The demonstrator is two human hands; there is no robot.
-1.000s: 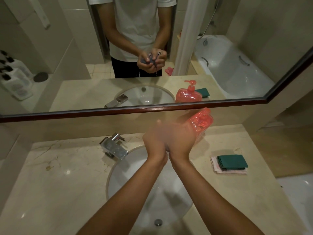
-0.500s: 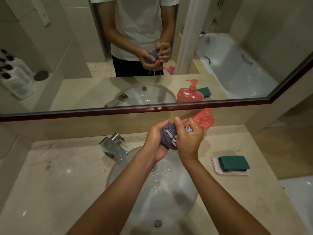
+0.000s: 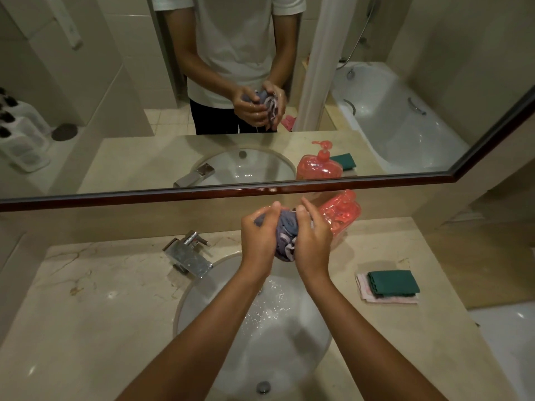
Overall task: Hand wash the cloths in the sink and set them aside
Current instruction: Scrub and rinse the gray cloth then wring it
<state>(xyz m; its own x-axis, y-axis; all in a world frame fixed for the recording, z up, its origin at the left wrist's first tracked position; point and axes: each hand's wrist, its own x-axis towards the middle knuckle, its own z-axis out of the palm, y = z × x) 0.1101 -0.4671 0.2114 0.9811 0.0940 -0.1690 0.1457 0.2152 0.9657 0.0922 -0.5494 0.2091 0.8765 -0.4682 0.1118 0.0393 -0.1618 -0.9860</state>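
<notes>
A beige marble tabletop [image 3: 95, 328] runs under a wide mirror [image 3: 86, 125], with a white sink [image 3: 260, 342] set into it and a chrome tap [image 3: 188, 256] at its back left. From my head camera, my left hand [image 3: 257, 241] and right hand [image 3: 314, 244] meet above the basin, fingers curled tight round a balled grey cloth [image 3: 285, 238] with pale trim, which is squeezed between both palms. Droplets fleck the bowl below. It looks soaked, so I judge it soft, limp, heavier than when dry and a little slippery; gripping the whole bundle suits it better than pinching an edge. A red soap bottle [image 3: 343, 215] stands just behind my right hand. To the right, well apart, a folded green cloth [image 3: 393, 282] lies on a pink cloth [image 3: 388, 299].
</notes>
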